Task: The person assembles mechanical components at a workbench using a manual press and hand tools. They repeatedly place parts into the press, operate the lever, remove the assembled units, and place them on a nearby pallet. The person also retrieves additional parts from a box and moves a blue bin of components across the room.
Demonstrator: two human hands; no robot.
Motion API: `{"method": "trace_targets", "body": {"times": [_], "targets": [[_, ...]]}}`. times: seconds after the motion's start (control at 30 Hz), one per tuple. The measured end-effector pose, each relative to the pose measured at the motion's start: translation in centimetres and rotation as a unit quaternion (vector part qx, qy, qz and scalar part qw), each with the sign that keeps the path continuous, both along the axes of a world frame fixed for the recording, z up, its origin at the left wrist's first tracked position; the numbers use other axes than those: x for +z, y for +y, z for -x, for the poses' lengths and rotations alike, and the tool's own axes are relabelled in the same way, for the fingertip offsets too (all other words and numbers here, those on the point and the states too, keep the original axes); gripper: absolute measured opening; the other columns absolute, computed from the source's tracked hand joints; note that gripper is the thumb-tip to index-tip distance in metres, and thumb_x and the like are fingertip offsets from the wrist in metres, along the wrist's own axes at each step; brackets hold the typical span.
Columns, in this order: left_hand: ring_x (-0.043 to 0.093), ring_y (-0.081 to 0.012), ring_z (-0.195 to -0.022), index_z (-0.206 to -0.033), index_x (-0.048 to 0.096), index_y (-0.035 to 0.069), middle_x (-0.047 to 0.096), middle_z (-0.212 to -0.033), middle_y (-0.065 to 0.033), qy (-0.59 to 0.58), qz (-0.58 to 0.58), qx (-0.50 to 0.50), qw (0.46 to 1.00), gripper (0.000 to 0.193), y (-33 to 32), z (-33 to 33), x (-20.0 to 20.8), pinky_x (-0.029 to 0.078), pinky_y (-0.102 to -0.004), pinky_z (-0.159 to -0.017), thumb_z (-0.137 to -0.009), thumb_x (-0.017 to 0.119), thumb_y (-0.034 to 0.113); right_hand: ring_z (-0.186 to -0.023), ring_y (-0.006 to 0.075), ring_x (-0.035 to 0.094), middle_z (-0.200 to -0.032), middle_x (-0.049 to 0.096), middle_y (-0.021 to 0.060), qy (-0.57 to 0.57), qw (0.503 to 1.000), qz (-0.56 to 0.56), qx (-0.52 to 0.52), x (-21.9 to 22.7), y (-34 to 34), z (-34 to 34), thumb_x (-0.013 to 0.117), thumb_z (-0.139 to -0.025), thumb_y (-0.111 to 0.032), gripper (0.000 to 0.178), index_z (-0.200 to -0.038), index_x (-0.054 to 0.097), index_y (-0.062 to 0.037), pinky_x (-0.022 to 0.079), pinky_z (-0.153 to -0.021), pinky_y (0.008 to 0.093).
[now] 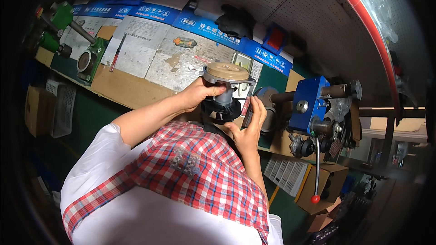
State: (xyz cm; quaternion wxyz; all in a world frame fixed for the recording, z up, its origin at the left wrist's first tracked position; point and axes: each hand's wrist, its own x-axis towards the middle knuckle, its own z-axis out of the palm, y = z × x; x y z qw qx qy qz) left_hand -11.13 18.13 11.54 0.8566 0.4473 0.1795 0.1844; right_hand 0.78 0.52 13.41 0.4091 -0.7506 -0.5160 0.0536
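Observation:
My left hand (198,94) is closed around the grey cylindrical middle of a motor-like assembly (222,94), with the thumb across its front. A tan round disc (227,71) tops this assembly, sitting on a grey metal flange. At its lower end is a black round part (221,109), whose underside is hard to make out. My right hand (248,135) stands open just right of the black part, fingers up and thumb apart. It appears to hold nothing; whether the thumb touches the black part I cannot tell.
A blue press (310,104) with a red-knobbed lever (315,198) stands at the right. At the left is a green press (91,59); a red-handled tool (116,59) lies beside it. Printed cardboard (159,54) covers the bench. Boxes (324,181) sit below.

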Motion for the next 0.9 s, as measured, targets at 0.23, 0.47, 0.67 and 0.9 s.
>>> {"method": "trace_targets", "body": {"times": [0.23, 0.47, 0.67, 0.9], "targets": [[0.053, -0.0209, -0.115, -0.132, 0.048, 0.001, 0.057, -0.125, -0.0087, -0.050, 0.062, -0.052, 0.995, 0.058, 0.8, 0.4, -3.1, 0.040, -0.0368, -0.102, -0.080, 0.070, 0.011, -0.129, 0.0385, 0.034, -0.136, 0.034, 0.0219, 0.077, 0.997, -0.010, -0.012, 0.0, -0.2, 0.0, 0.076, -0.061, -0.063, 0.109, -0.139, 0.034, 0.0009, 0.030, -0.107, 0.0466], [0.055, -0.0285, -0.118, -0.143, 0.031, 0.003, 0.047, -0.135, -0.0261, -0.179, 0.200, -0.198, 0.943, 0.097, 1.7, -1.0, -2.0, 0.040, -0.0389, -0.105, -0.066, 0.085, 0.024, -0.126, 0.0337, 0.039, -0.137, 0.032, 0.0196, 0.226, 0.970, -0.079, 0.043, -0.3, 0.0, -0.6, 0.058, -0.075, -0.073, 0.101, -0.141, 0.032, -0.0005, 0.037, -0.102, 0.0437], [0.057, -0.0350, -0.115, -0.141, 0.034, 0.003, 0.052, -0.132, -0.0196, -0.175, 0.217, -0.217, 0.936, 0.110, 1.6, -0.5, -0.6, 0.044, -0.0415, -0.102, -0.054, 0.092, 0.038, -0.117, 0.0351, 0.047, -0.122, 0.050, 0.0160, -0.023, 0.996, -0.051, 0.065, 5.9, 3.2, -2.6, 0.080, -0.068, -0.018, 0.073, -0.132, 0.047, -0.0038, 0.038, -0.099, 0.0430], [0.056, -0.0228, -0.114, -0.135, 0.043, 0.002, 0.056, -0.126, -0.0112, -0.097, 0.143, -0.206, 0.963, 0.078, 3.5, 0.2, -4.1, 0.044, -0.0390, -0.101, -0.072, 0.081, 0.028, -0.094, 0.0210, 0.059, -0.091, 0.060, 0.0039, -0.210, 0.960, -0.004, 0.185, 9.0, 6.6, -3.6, 0.081, -0.056, -0.010, 0.052, -0.104, 0.062, -0.0092, 0.033, -0.104, 0.0462]]}}
